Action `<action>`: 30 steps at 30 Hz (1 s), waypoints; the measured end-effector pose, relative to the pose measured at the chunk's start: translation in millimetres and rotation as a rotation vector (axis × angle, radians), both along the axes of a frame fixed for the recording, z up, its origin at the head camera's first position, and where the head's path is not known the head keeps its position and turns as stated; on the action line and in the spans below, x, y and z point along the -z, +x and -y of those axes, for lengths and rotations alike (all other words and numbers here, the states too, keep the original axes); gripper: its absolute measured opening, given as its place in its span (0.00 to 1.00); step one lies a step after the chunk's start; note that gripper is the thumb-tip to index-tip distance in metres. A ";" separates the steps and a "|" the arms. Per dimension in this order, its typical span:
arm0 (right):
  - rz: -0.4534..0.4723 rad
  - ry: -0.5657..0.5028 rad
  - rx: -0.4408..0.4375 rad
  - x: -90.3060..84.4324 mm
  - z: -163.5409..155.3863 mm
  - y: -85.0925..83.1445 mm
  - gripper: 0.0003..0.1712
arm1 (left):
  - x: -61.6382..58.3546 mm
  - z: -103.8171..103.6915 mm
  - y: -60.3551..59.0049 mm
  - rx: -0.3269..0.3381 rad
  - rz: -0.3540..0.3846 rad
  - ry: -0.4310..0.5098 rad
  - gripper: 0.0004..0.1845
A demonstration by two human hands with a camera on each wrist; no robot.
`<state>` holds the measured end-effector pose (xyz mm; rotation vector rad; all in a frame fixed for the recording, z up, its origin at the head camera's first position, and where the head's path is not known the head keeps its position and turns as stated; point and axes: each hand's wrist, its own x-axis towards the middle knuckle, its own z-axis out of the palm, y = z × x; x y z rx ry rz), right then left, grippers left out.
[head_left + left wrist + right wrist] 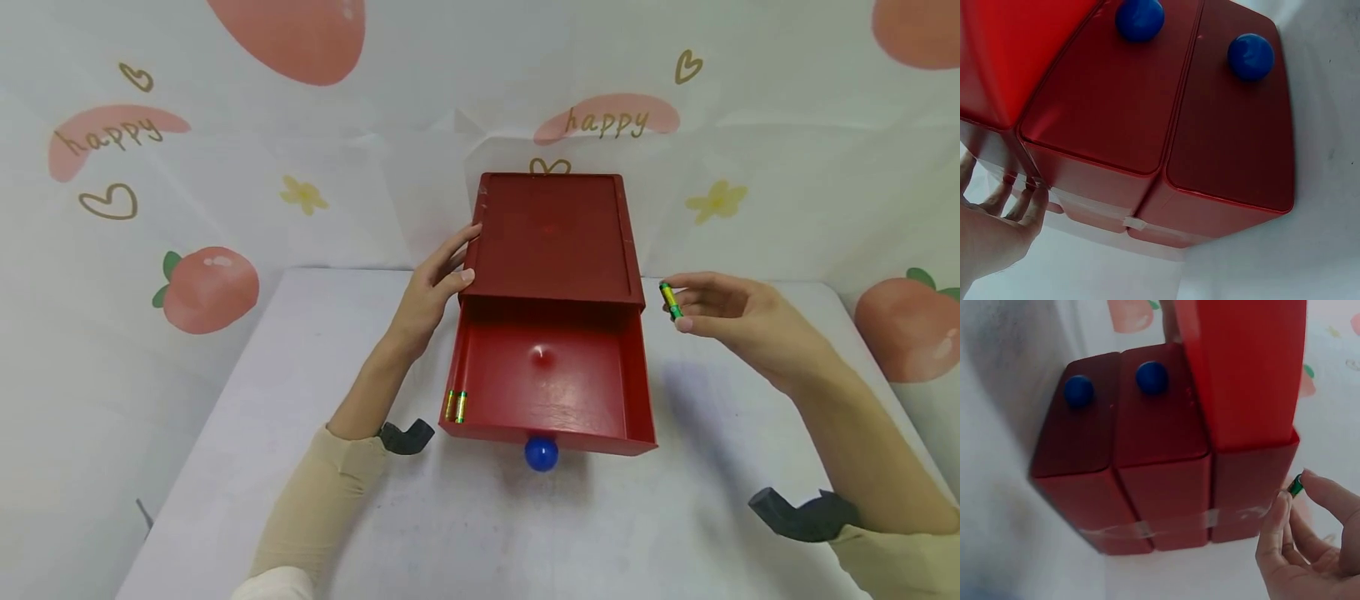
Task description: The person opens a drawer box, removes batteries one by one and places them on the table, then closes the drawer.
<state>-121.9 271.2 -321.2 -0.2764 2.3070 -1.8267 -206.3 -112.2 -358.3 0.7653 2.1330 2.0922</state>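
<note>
A red drawer cabinet (555,237) stands on the table, its top drawer (547,379) pulled out. My left hand (429,292) rests on the cabinet's left side, fingers extended along it. To the right of the cabinet, my right hand (735,312) pinches a green and yellow battery (671,300) between thumb and fingers, above the table. Inside the drawer's front left corner lies a similar battery (461,407); a matching shape beside it could be another battery or its reflection. In the right wrist view only the green end of the held battery (1296,485) shows.
A blue knob (542,454) sticks out from the open drawer's front. Below it are two shut drawers with blue knobs (1250,57). Clear tape (1179,525) runs along the cabinet's side. A patterned cloth (420,100) hangs behind the white table (300,375).
</note>
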 end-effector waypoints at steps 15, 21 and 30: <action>0.064 0.152 0.005 46.6 -13.4 1.7 0.24 | -0.5 -1.5 1.2 -0.013 0.009 0.000 0.30; 0.066 0.176 0.022 58.8 -16.5 2.4 0.25 | -0.3 -1.3 0.7 -0.013 0.006 0.012 0.30; 0.077 0.177 0.025 83.9 -22.1 1.8 0.26 | -0.6 -2.2 1.3 -0.010 0.001 0.014 0.30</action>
